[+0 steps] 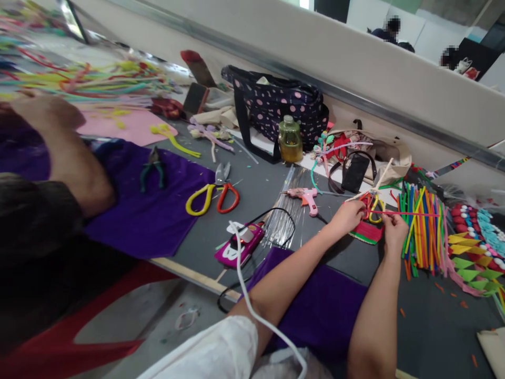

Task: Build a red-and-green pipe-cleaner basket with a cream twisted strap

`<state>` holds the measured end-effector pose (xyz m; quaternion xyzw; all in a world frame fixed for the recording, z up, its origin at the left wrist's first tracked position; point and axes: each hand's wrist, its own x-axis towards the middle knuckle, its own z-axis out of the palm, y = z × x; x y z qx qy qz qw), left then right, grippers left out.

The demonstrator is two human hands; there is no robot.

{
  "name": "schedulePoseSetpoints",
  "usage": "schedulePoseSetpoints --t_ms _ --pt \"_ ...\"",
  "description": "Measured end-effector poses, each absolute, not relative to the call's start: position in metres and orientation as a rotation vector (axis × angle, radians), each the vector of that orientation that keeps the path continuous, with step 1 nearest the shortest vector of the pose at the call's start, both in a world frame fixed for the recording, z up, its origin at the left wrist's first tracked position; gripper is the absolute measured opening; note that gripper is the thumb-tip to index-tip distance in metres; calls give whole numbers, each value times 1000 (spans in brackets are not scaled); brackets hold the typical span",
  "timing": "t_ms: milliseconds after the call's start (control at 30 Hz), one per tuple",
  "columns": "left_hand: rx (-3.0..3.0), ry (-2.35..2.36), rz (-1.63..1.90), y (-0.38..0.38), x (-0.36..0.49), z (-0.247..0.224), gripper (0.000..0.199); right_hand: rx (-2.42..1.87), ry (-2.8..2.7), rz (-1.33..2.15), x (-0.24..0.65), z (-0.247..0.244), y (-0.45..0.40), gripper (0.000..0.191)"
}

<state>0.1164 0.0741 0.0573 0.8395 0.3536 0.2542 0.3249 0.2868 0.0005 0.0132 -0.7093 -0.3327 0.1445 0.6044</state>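
Note:
Between my left hand [350, 217] and my right hand [394, 231] runs a thin pinkish-red pipe cleaner [420, 214], pulled nearly straight. Fingers of both hands are pinched on it, and its free end reaches out past my right hand over a bundle of coloured pipe cleaners [424, 231]. Just behind my hands lies a pair of scissors with red and yellow handles [376, 208], partly covered. Beneath them is a stack of red and green strips [366, 232]. A pink glue gun [307, 199] rests left of my left forearm.
Other scissors [200, 200] and green-handled pliers [153, 171] lie leftward, near a co-worker's arm [74, 152]. A magenta phone [240, 245] with cables, a bottle [290, 139] and a patterned bag [276, 100] stand about. A white cable [246, 289] crosses before my left arm.

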Motion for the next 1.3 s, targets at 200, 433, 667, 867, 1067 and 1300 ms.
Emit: schedulePoseSetpoints --t_ms 200,433,667,867,1067,1300 --pt "2546 1128 605 72 105 57 25 -1645 -726 351 290 -2 6 28" --pt "2682 1005 740 82 97 47 23 -1641 -662 316 288 -6 10 31" --pt "2549 926 779 73 109 42 20 -1688 -710 256 278 9 7 34" --pt "2319 1003 810 68 114 44 20 -1763 -733 122 271 21 2 35" --pt "2068 1038 811 72 113 38 27 -1808 -731 77 264 30 -1 40" --pt "2041 1022 840 72 115 35 12 -1779 -768 92 263 28 -1 44"
